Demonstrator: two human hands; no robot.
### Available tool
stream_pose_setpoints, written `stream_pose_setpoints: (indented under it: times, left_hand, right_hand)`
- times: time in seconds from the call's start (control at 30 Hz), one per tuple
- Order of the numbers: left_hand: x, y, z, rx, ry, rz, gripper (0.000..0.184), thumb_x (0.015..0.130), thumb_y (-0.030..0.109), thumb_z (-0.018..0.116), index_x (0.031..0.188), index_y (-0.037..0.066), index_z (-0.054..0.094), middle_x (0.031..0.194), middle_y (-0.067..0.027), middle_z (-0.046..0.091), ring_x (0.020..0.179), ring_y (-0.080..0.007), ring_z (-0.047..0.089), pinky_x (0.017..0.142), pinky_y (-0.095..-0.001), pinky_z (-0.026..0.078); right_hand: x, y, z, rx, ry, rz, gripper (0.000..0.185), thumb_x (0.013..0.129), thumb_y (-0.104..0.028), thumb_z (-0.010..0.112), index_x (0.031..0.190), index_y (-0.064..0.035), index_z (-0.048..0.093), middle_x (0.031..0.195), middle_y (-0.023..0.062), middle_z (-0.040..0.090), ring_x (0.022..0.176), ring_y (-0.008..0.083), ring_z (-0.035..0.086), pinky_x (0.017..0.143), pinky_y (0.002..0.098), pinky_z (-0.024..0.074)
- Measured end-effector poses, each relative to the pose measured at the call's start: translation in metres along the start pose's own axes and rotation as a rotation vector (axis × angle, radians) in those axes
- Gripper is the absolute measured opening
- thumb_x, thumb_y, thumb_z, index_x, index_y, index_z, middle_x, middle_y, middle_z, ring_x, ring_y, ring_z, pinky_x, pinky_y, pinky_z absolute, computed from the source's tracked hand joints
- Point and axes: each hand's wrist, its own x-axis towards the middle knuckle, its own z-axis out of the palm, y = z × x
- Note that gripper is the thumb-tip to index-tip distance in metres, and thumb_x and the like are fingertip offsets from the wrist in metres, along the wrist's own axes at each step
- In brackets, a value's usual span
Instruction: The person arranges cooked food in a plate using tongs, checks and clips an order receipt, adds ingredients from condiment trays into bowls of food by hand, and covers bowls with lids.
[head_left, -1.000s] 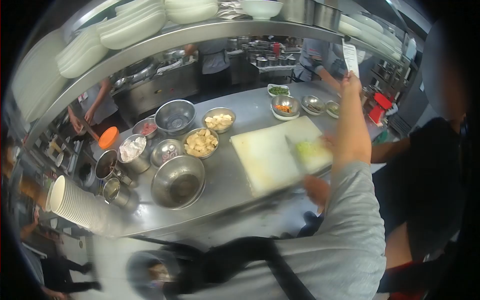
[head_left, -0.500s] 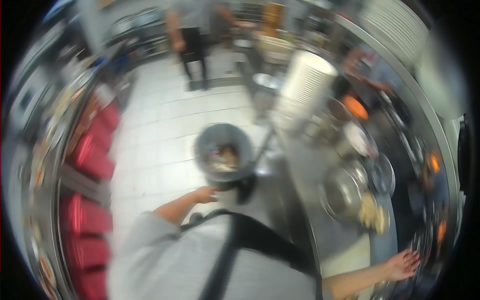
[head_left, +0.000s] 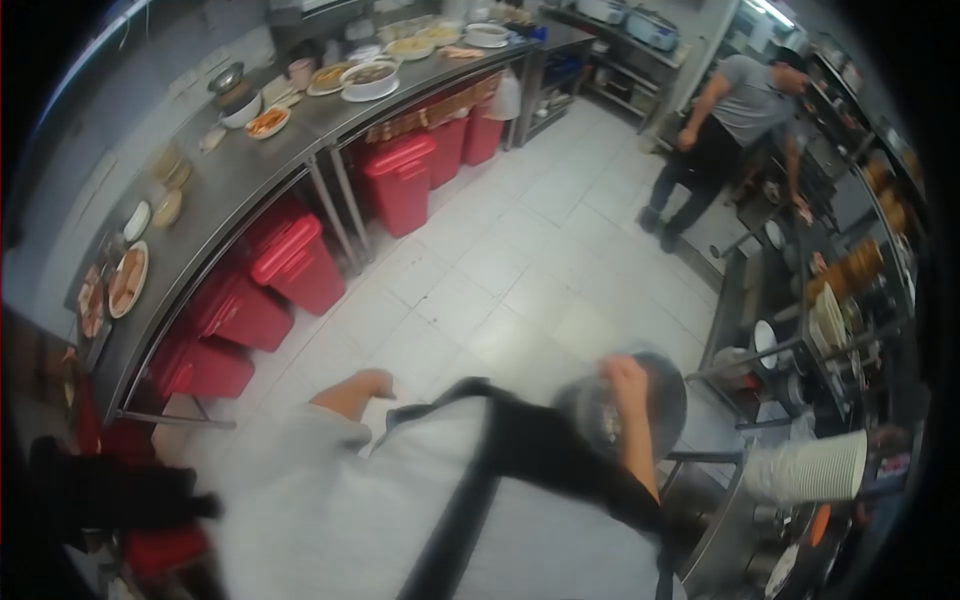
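Observation:
My left hand (head_left: 368, 388) hangs low in front of my grey shirt over the white floor tiles, fingers partly bent and mostly hidden; it touches nothing I can make out. My right hand (head_left: 624, 378) is curled closed above the dark grey bin (head_left: 665, 410) on the floor; what it holds, if anything, is hidden. Contents of the bin are blurred and partly covered by my forearm.
A steel counter (head_left: 240, 160) on the left bears dishes of food, with lidded red bins (head_left: 398, 185) beneath. A co-worker (head_left: 735, 120) stands at the right-hand worktop. Stacked white containers (head_left: 810, 468) stand at the lower right.
The view has swung left toward the red bins. My right hand, spread beside the counter half a second ago, is now curled above the grey bin. The paper slip seen earlier is out of sight.

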Motion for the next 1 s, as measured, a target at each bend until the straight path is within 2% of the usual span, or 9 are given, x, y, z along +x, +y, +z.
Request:
stream_pose_setpoints:
  times: [0.1, 0.23, 0.27, 0.4, 0.43, 0.7, 0.87, 0.9, 1.0]
  left_hand:
    - [0.003, -0.069, -0.001, -0.385, 0.382, -0.139, 0.058, 0.076, 0.046, 0.063, 0.118, 0.007, 0.057, 0.107, -0.0156, 0.063, 0.101, -0.0301, 0.059, 0.089, -0.0385, 0.045]
    - [0.028, -0.11, -0.009, -0.59, 0.694, -0.178, 0.054, 0.075, 0.044, 0.065, 0.116, 0.011, 0.057, 0.097, -0.0142, 0.065, 0.09, -0.0276, 0.063, 0.082, -0.0367, 0.049]
    - [0.001, -0.091, -0.04, -0.623, 0.429, -0.246, 0.046, 0.088, 0.044, 0.046, 0.106, 0.005, 0.064, 0.123, -0.0126, 0.055, 0.116, -0.027, 0.048, 0.1, -0.0345, 0.036]
    - [0.111, -0.13, 0.058, -0.325, 0.591, 0.057, 0.045, 0.083, 0.038, 0.058, 0.119, 0.011, 0.056, 0.12, -0.0137, 0.057, 0.117, -0.0253, 0.049, 0.098, -0.0364, 0.039]
    - [0.111, -0.13, 0.058, -0.613, 0.36, -0.076, 0.044, 0.082, 0.036, 0.058, 0.119, 0.011, 0.056, 0.119, -0.0136, 0.057, 0.115, -0.0252, 0.05, 0.097, -0.0363, 0.039]
    - [0.087, -0.121, -0.212, -1.091, 0.355, -0.469, 0.042, 0.078, 0.017, 0.062, 0.119, 0.013, 0.055, 0.114, -0.0128, 0.058, 0.103, -0.0239, 0.057, 0.086, -0.0361, 0.047]
    - [0.116, -0.146, -0.309, -1.277, 0.982, -0.354, 0.048, 0.076, 0.005, 0.059, 0.122, 0.014, 0.051, 0.097, -0.0109, 0.063, 0.084, -0.0205, 0.062, 0.075, -0.0327, 0.051]
    - [0.121, -0.145, -0.327, -1.273, 1.06, -0.283, 0.05, 0.076, 0.005, 0.059, 0.124, 0.014, 0.049, 0.095, -0.011, 0.063, 0.083, -0.0206, 0.062, 0.075, -0.0325, 0.051]
    - [0.162, -0.183, -0.35, -1.369, 1.037, -0.182, 0.053, 0.078, 0.007, 0.06, 0.128, 0.012, 0.044, 0.098, -0.0109, 0.063, 0.086, -0.0204, 0.062, 0.077, -0.0321, 0.051]
  right_hand:
    - [0.005, 0.212, 0.046, -0.605, -0.124, 0.056, 0.034, 0.077, -0.035, 0.058, 0.073, -0.0011, 0.063, 0.066, 0.0186, 0.061, 0.064, 0.0295, 0.061, 0.055, 0.0416, 0.0437]
    - [-0.018, 0.28, 0.031, -0.682, -0.454, 0.661, 0.036, 0.079, -0.036, 0.057, 0.07, -0.0017, 0.063, 0.063, 0.0167, 0.06, 0.06, 0.0276, 0.06, 0.054, 0.0404, 0.0442]
    - [-0.015, 0.284, 0.029, -0.667, -0.477, 0.75, 0.036, 0.079, -0.036, 0.056, 0.069, -0.0018, 0.063, 0.062, 0.0162, 0.059, 0.059, 0.0272, 0.059, 0.054, 0.0401, 0.0443]
    - [0.039, 0.281, 0.033, -0.624, -0.488, 0.911, 0.039, 0.081, -0.038, 0.055, 0.067, -0.0023, 0.062, 0.059, 0.0143, 0.058, 0.055, 0.0253, 0.058, 0.053, 0.0388, 0.0448]
    - [0.058, 0.284, 0.037, -0.612, -0.488, 0.924, 0.04, 0.082, -0.038, 0.055, 0.066, -0.0024, 0.062, 0.058, 0.0138, 0.058, 0.054, 0.0248, 0.057, 0.053, 0.0385, 0.045]
    - [0.388, 0.317, 0.092, -0.573, -0.473, 0.607, 0.046, 0.086, -0.041, 0.053, 0.061, -0.0035, 0.061, 0.051, 0.01, 0.056, 0.046, 0.0211, 0.055, 0.052, 0.0361, 0.046]
    - [0.661, 0.234, 0.194, -0.419, -0.387, 0.043, 0.048, 0.091, -0.035, 0.049, 0.055, -0.0037, 0.055, 0.045, 0.0054, 0.05, 0.041, 0.0152, 0.05, 0.04, 0.0315, 0.0393]
    - [0.696, 0.189, 0.224, 0.069, -0.304, 0.439, 0.036, 0.089, -0.028, 0.053, 0.066, -0.0015, 0.056, 0.049, 0.0039, 0.05, 0.041, 0.0135, 0.049, 0.037, 0.0279, 0.0376]
    - [0.753, 0.113, 0.294, 0.067, -0.362, 0.267, 0.018, 0.086, -0.02, 0.057, 0.08, -0.0034, 0.058, 0.054, 0.0039, 0.051, 0.042, 0.0132, 0.05, 0.038, 0.027, 0.0397]
